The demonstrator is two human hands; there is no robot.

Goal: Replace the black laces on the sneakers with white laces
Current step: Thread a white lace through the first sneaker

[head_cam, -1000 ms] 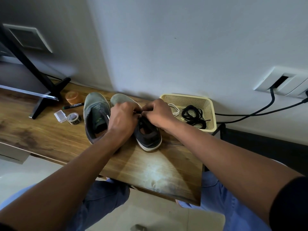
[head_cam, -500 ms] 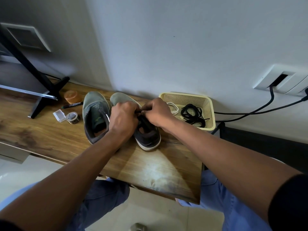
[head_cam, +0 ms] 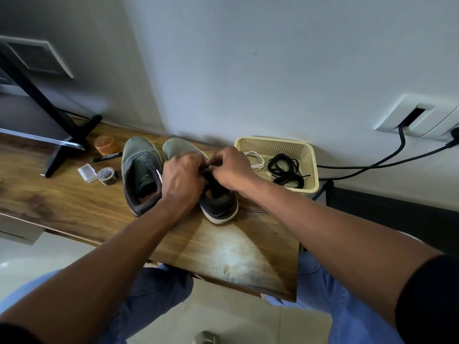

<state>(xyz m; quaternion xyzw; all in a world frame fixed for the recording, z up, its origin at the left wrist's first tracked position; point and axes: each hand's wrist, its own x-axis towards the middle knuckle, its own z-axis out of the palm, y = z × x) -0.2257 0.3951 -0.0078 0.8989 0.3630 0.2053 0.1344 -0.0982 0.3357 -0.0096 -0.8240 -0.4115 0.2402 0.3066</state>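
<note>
On the wooden table (head_cam: 74, 207), both the left hand (head_cam: 182, 180) and right hand (head_cam: 232, 170) pinch the black lace (head_cam: 208, 170) on the right grey sneaker (head_cam: 218, 204), apparently unthreading it, while the laceless left grey sneaker (head_cam: 141, 175) awaits the white lace (head_cam: 255, 158) lying beside a removed black lace (head_cam: 285, 170) in the cream plastic basket (head_cam: 314, 175) at the back edge.

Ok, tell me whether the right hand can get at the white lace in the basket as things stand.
Probably yes. The white lace lies uncovered in the open-topped basket, just beside the right hand, nothing between them. But that hand is busy pinching the black lace on the right sneaker.
</note>
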